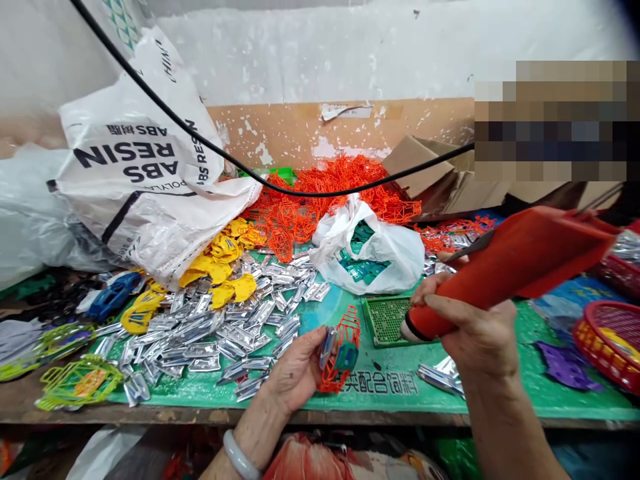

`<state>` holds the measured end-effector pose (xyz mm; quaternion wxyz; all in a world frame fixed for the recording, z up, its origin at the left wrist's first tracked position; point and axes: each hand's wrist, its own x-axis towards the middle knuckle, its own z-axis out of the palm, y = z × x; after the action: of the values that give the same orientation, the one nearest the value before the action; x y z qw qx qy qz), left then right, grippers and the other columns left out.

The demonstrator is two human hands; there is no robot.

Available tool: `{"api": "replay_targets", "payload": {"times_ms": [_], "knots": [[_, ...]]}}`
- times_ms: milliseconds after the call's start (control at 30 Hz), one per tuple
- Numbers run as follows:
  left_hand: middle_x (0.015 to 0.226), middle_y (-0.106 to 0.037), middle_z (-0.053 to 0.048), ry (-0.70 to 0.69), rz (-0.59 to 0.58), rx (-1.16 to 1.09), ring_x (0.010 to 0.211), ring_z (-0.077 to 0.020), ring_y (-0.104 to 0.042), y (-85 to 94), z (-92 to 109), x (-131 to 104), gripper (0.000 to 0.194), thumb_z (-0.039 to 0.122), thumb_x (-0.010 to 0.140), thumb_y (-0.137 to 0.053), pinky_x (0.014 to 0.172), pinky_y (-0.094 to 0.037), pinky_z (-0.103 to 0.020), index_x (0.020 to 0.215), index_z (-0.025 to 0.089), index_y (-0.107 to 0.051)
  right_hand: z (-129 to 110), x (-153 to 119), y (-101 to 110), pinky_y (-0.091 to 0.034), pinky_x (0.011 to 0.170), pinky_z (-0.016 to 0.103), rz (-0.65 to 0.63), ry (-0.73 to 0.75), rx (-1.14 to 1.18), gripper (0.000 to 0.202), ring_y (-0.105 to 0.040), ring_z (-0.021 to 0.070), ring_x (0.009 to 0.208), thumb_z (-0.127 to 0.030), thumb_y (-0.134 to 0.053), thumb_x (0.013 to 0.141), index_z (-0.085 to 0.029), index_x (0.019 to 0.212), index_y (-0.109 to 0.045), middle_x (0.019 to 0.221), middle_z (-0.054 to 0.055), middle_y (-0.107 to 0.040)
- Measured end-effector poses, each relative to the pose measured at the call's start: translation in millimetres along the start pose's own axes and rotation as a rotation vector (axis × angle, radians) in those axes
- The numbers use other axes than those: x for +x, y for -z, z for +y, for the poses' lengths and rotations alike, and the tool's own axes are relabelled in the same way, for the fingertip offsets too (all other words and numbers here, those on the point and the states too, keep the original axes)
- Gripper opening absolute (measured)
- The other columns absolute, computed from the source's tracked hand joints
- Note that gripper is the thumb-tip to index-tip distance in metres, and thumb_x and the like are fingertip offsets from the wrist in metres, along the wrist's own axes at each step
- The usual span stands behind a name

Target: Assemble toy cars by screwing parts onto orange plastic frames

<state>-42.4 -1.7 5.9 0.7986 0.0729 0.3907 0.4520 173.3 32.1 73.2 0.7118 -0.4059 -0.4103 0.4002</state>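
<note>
Green printed sheeting [390, 403] across the worktop, littered with silver pieces [205, 350]; beyond, an orange heap [350, 170], a peeling wall [300, 60], a slung black cable [325, 194]. Clamps an orange frame [334, 380] in the left hand [297, 367], near the worktop's front edge. Clasps a red tool [475, 287] in the right hand [475, 327], beside a green tray [371, 327].

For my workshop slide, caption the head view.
Left hand holds an orange frame while the right hand grips a red tool near a green tray.
</note>
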Motion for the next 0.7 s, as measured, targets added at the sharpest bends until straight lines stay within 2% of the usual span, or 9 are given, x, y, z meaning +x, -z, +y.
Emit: {"api": "replay_targets", "payload": {"times_ms": [167, 267, 400, 533, 700], "knots": [[0.076, -0.077, -0.006, 0.019, 0.016, -0.103, 0.065, -0.0191, -0.07, -0.8, 2, -1, 0.007, 0.018, 0.079, -0.068, 0.073, -0.055, -0.032, 0.083, 0.012, -0.072, 1, 3, 3, -0.047, 0.058, 0.031, 0.01, -0.006, 0.011, 0.028, -0.058, 0.0157, 0.059, -0.016, -0.082, 0.057, -0.021, 0.079, -0.066, 0.066, -0.002, -0.064], [0.071, -0.076, -0.008, 0.062, 0.036, -0.131, 0.062, -0.0222, -0.07, -0.7, 5, -2, 0.012, 0.019, 0.081, -0.062, 0.067, -0.056, -0.035, 0.079, 0.012, -0.071, 3, 4, 3, -0.048, 0.058, 0.031, 0.025, -0.02, -0.018, 0.027, -0.059, 0.0165, 0.06, -0.018, -0.083, 0.055, -0.02, 0.077, -0.068, 0.067, -0.001, -0.065], [0.05, -0.066, 0.0, 0.039, 0.081, -0.171, 0.042, -0.0142, -0.06, 2.4, 11, -2, 0.02, 0.017, 0.08, -0.059, 0.05, -0.051, -0.026, 0.061, 0.016, -0.064, 7, 9, 3, -0.05, 0.058, 0.032, 0.065, -0.035, -0.03, 0.026, -0.06, 0.0171, 0.062, -0.021, -0.086, 0.051, -0.02, 0.072, -0.069, 0.072, 0.0, -0.066], [0.043, -0.059, 0.002, 0.036, 0.123, -0.202, 0.031, -0.0089, -0.049, 4.8, 15, -4, 0.024, 0.017, 0.082, -0.056, 0.037, -0.04, -0.02, 0.059, 0.016, -0.061, 8, 18, 2, -0.049, 0.056, 0.031, 0.099, -0.018, -0.026, 0.028, -0.059, 0.0157, 0.06, -0.023, -0.088, 0.049, -0.021, 0.07, -0.069, 0.073, -0.001, -0.066], [0.049, -0.063, 0.001, 0.016, 0.172, -0.239, 0.036, -0.0109, -0.056, 1.8, 18, -12, 0.026, 0.026, 0.084, -0.061, 0.039, -0.044, -0.021, 0.06, 0.016, -0.059, 10, 33, 5, -0.049, 0.058, 0.031, 0.157, 0.026, -0.065, 0.034, -0.058, 0.0151, 0.061, -0.022, -0.09, 0.047, -0.02, 0.073, -0.068, 0.07, -0.002, -0.067]]}}
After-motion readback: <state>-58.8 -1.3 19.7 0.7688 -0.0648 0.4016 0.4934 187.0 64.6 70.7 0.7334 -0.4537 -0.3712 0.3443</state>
